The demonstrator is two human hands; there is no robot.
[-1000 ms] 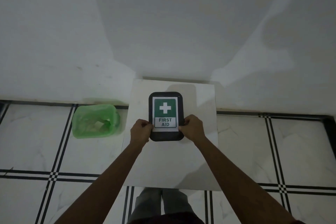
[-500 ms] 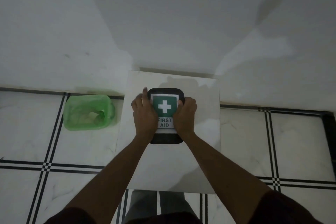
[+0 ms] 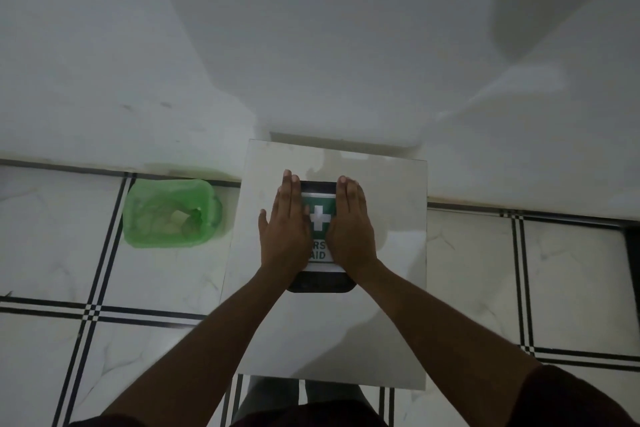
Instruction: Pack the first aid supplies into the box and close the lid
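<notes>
Mid-frame, the left hand and right hand are lying flat, fingers spread, gripping nothing, pressing the box lid; even downward pressure should seat it.

The first aid box lies flat on the pale square surface, a little beyond its middle, with its long sides running away from the viewer. It is a dark, rounded-corner rectangular case and its lid is down. On the lid sits a label with a green panel bearing a white cross and, below it on a white strip, dark letters of which only "RS" and "AID" show. The left and right parts of the lid are covered; its near edge and far edge stay visible.
</notes>
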